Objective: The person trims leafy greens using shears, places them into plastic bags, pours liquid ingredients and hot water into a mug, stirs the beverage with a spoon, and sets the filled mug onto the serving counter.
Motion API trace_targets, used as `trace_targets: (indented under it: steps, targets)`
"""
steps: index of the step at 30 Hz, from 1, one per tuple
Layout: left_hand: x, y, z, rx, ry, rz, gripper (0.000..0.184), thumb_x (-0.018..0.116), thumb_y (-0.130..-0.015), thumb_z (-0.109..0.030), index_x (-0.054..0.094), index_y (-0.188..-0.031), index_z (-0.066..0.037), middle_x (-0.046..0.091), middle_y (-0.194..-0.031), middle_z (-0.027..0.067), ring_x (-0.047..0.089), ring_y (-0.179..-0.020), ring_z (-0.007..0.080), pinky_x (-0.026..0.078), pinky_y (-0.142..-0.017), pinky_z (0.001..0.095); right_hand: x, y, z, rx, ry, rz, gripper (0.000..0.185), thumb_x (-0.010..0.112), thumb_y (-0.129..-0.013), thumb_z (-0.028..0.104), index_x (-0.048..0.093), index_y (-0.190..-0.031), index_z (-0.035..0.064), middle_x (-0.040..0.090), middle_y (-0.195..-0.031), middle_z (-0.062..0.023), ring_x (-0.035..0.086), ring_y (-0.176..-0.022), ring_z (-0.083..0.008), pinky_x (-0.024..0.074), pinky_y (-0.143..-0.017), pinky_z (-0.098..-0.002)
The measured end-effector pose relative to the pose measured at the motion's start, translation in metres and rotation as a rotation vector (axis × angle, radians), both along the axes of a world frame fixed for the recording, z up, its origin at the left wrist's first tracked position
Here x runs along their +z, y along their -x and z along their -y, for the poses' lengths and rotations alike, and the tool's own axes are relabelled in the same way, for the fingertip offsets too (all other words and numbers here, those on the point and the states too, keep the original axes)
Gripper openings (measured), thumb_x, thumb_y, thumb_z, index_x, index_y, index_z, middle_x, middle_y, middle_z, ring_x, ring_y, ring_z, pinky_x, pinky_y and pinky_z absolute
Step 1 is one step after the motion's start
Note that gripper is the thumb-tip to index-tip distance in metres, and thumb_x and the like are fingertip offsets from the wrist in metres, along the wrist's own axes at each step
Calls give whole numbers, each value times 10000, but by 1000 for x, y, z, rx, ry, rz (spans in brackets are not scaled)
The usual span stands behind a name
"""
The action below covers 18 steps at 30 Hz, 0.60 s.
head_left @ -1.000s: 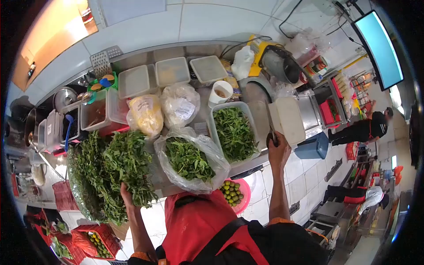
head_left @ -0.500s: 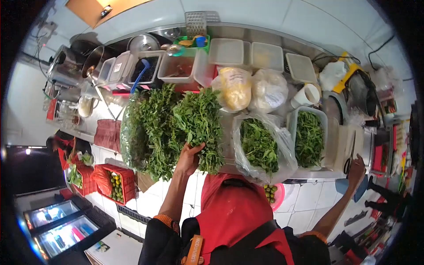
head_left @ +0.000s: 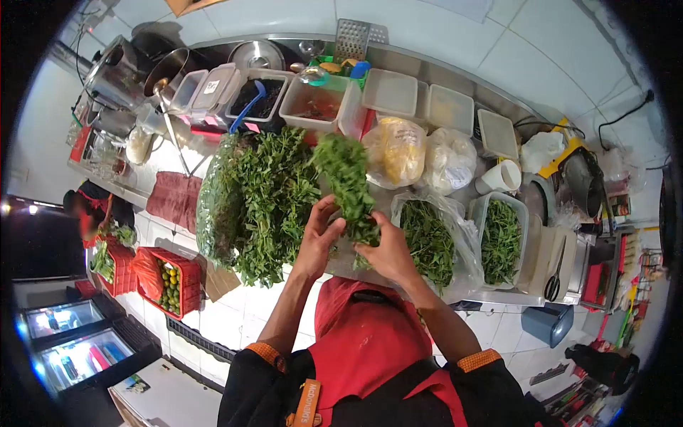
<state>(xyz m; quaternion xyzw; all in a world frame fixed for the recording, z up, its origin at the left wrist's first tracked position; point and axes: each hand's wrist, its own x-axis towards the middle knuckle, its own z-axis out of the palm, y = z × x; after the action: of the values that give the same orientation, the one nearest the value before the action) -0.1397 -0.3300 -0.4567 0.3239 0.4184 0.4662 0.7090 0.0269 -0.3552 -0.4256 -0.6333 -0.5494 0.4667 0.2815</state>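
A bunch of leafy greens (head_left: pixel 345 174) is lifted over the counter, its leaves pointing away from me. My left hand (head_left: pixel 319 238) grips its left side with curled fingers. At the lower stems, my right hand (head_left: pixel 388 249) closes from the other side; its fingertips are partly hidden. Left of the bunch lies a larger heap of the same greens (head_left: pixel 277 206), beside greens wrapped in clear plastic (head_left: pixel 219 203). To the right, an open plastic bag (head_left: pixel 466 260) holds picked leaves, and a clear tub (head_left: pixel 525 220) holds more. Scissors (head_left: pixel 555 274) lie on a pale board (head_left: pixel 537 274).
Bags of yellow (head_left: pixel 403 153) and white food (head_left: pixel 452 160) stand behind the bunch. Lidded boxes (head_left: pixel 390 92) and a tub of red liquid (head_left: pixel 320 103) line the back. A red crate of limes (head_left: pixel 178 285) is on the floor; another person (head_left: pixel 107 206) is at far left.
The bunch has come up off the heap in my left hand. My right hand has left the scissors on the board and moved left to the stems. The view has turned slightly.
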Motion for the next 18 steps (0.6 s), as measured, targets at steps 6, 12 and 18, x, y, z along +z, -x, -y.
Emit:
trace_targets:
  steps: [6,12,18]
  targets:
    - [-30,14,-8,40,355,-22,684,485,-902,-596,366,-1379,-120,478,-1281,62,455,-1201,230,394,-944,380,-21,-7,0,-142,203,-719,511,717,-800,34,495,-1257,-11,629,-1093,-71,610,-945,-169,486,-861,-302]
    - [-25,-5,-26,-185,407,518,860,364,-839,-752,425,-1361,-71,508,-1313,208,533,-1168,355,442,-975,517,-28,-2,4,-125,358,-965,474,705,-822,54,509,-1251,6,621,-1140,-88,614,-939,-169,491,-839,-307]
    - [-22,-5,-43,-227,450,286,763,457,-894,-634,444,-1328,-6,558,-1238,154,571,-1073,233,492,-877,370,4,1,8,55,-218,266,410,721,-818,205,571,-1155,26,605,-1094,-142,581,-975,-249,471,-830,-363]
